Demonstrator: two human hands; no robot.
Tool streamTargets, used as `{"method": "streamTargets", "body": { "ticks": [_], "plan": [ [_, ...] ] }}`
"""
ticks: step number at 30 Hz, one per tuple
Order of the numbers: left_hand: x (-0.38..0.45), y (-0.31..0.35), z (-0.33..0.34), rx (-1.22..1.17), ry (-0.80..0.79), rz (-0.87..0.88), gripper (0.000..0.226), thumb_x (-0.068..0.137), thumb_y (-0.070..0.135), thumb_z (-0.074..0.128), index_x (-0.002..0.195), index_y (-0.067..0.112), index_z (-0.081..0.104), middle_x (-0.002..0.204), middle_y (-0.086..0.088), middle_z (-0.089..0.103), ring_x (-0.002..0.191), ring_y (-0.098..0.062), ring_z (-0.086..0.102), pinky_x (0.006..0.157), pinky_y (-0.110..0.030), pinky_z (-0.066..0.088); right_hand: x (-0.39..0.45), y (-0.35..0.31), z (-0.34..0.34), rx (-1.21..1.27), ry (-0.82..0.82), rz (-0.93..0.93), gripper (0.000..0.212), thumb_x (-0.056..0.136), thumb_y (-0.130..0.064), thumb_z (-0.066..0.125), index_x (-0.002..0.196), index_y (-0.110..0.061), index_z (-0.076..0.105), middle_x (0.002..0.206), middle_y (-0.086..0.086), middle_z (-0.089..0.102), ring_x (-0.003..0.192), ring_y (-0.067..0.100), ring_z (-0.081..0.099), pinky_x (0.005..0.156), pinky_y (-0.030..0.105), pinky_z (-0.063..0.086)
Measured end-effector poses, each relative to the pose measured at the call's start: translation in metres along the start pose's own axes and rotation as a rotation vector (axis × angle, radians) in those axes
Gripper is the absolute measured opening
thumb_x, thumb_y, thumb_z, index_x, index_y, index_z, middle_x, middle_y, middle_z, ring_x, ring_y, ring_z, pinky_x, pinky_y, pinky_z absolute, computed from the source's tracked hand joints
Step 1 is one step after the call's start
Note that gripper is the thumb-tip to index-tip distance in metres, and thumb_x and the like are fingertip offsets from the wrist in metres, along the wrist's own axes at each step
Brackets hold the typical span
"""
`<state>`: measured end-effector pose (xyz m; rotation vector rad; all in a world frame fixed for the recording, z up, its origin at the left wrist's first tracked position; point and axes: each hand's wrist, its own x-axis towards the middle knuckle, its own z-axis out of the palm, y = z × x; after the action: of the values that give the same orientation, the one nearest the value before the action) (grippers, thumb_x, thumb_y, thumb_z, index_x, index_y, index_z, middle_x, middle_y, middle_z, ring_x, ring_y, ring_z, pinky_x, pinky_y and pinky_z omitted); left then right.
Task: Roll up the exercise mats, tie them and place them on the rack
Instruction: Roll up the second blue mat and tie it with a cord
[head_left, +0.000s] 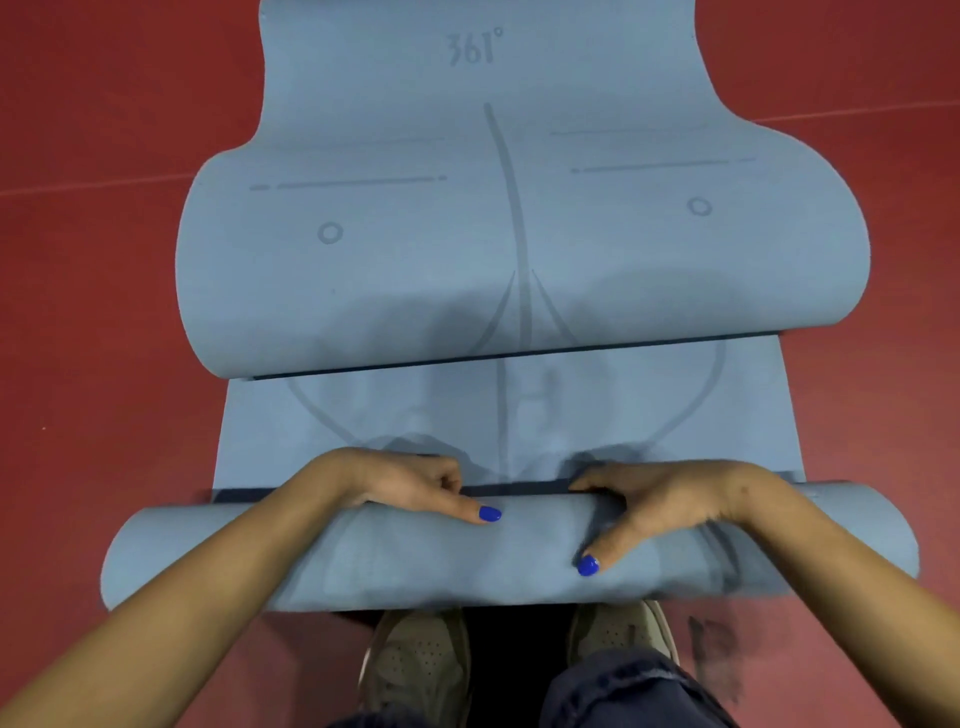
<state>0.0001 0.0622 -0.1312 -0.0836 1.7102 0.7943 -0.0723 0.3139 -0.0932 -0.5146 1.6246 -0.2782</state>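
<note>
Mat (519, 249): blue, flat on the red floor (93, 312), running straight away from the person; its far stretch humps up in a loose wave.
Roll (291, 561): the near end of the mat, wound into a small tube just ahead of the shoes (421, 660).
Roll axis: crosswise, left to right, square to the mat's length; the tube overhangs the flat part's edges on both sides.
Left hand (410, 488): on top of the roll, left of its middle; fingers curl over the far side of the tube, thumb lies along the top.
Right hand (660, 504): on top of the roll, right of its middle; fingers hook over the far side, thumb presses on the near face.
Grip: both hands clasp the tube, neither flat.
Nearer hand: about level; both are set in toward the middle, leaving the tube's ends unheld.
Unrolled part: lies forward of the hands, so the push probably goes away from the body.
Progress: early, I judge; most of the mat is unrolled.
Tie, rack: not in view.
</note>
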Motion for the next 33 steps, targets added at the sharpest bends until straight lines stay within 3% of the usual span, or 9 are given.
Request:
{"method": "streamTargets", "body": {
  "ticks": [3, 6, 9, 12, 17, 22, 25, 28, 33],
  "plan": [
    [-0.006, -0.010, 0.003, -0.108, -0.024, -0.007, 0.082, 0.046, 0.085, 0.058, 0.104, 0.028, 0.057, 0.093, 0.012, 0.055, 0.084, -0.007, 0.050, 0.077, -0.021, 0.039, 0.001, -0.007, -0.016, 0.023, -0.049, 0.000, 0.059, 0.073, -0.052, 0.072, 0.122, -0.019, 0.061, 0.118, -0.007, 0.060, 0.104, 0.006, 0.054, 0.095, 0.024, 0.043],
    [-0.010, -0.010, 0.007, -0.044, -0.142, -0.062, 0.070, 0.062, 0.089, 0.045, 0.101, 0.033, 0.061, 0.102, 0.014, 0.058, 0.095, -0.004, 0.053, 0.085, -0.019, 0.039, 0.008, -0.009, -0.017, 0.025, -0.140, 0.026, 0.060, 0.063, -0.059, 0.072, 0.104, -0.015, 0.067, 0.093, -0.008, 0.061, 0.085, 0.007, 0.053, 0.084, 0.030, 0.045],
    [-0.014, -0.010, 0.014, -0.012, -0.195, -0.071, 0.062, 0.064, 0.088, 0.049, 0.087, 0.031, 0.054, 0.089, 0.017, 0.052, 0.083, 0.002, 0.049, 0.076, -0.017, 0.037, 0.008, -0.004, -0.008, 0.045, -0.274, 0.085, 0.054, 0.053, -0.060, 0.074, 0.095, -0.031, 0.058, 0.099, -0.015, 0.060, 0.092, 0.005, 0.058, 0.082, 0.023, 0.046],
    [-0.023, -0.011, 0.018, -0.108, -0.188, -0.019, 0.072, 0.046, 0.091, 0.055, 0.081, 0.028, 0.049, 0.078, 0.015, 0.044, 0.072, -0.001, 0.042, 0.070, -0.017, 0.034, 0.001, -0.009, -0.003, 0.045, -0.366, 0.102, 0.056, 0.062, -0.044, 0.078, 0.110, -0.019, 0.063, 0.113, 0.000, 0.068, 0.105, 0.017, 0.065, 0.095, 0.035, 0.051],
    [-0.031, -0.008, 0.023, -0.102, -0.309, -0.033, 0.075, 0.069, 0.067, 0.060, 0.126, 0.020, 0.049, 0.122, 0.008, 0.056, 0.114, -0.008, 0.054, 0.099, -0.022, 0.043, -0.001, -0.017, 0.006, 0.095, -0.485, 0.098, 0.034, 0.079, -0.019, 0.076, 0.111, -0.017, 0.065, 0.110, 0.004, 0.070, 0.100, 0.018, 0.066, 0.092, 0.034, 0.052],
    [-0.050, -0.008, 0.025, -0.119, -0.488, -0.036, 0.057, 0.077, 0.031, 0.075, 0.127, 0.011, 0.055, 0.113, 0.001, 0.067, 0.098, -0.010, 0.064, 0.083, -0.025, 0.055, -0.008, -0.020, 0.011, 0.172, -0.555, 0.071, 0.035, 0.078, -0.006, 0.074, 0.111, -0.015, 0.067, 0.112, 0.009, 0.068, 0.103, 0.023, 0.064, 0.097, 0.045, 0.049],
    [-0.066, 0.005, 0.026, -0.115, -0.433, -0.074, 0.046, 0.078, 0.011, 0.077, 0.122, 0.012, 0.062, 0.120, -0.008, 0.067, 0.107, -0.022, 0.064, 0.093, -0.043, 0.053, -0.016, -0.030, 0.012, 0.088, -0.534, 0.187, 0.036, 0.074, -0.005, 0.076, 0.109, -0.011, 0.069, 0.112, 0.011, 0.067, 0.104, 0.027, 0.063, 0.096, 0.048, 0.049],
    [-0.086, 0.038, -0.042, 0.098, 0.042, -0.012, 0.053, 0.058, 0.035, 0.085, 0.107, 0.023, 0.068, 0.112, 0.002, 0.070, 0.108, -0.020, 0.065, 0.092, -0.033, 0.052, -0.040, -0.065, -0.061, -0.179, -0.107, 0.261, 0.050, 0.060, -0.022, 0.087, 0.106, -0.011, 0.071, 0.110, 0.004, 0.070, 0.099, 0.021, 0.066, 0.092, 0.036, 0.053],
    [-0.324, 0.218, -0.219, 0.636, 1.734, 0.087, 0.050, 0.074, 0.041, 0.074, 0.120, 0.031, 0.055, 0.120, -0.003, 0.063, 0.111, -0.029, 0.058, 0.081, -0.036, 0.044, -0.285, -0.249, -0.242, -0.762, 1.522, 0.107, 0.047, 0.071, -0.036, 0.077, 0.111, -0.019, 0.060, 0.116, 0.009, 0.063, 0.109, 0.029, 0.058, 0.077, 0.035, 0.042]
  ]
}}
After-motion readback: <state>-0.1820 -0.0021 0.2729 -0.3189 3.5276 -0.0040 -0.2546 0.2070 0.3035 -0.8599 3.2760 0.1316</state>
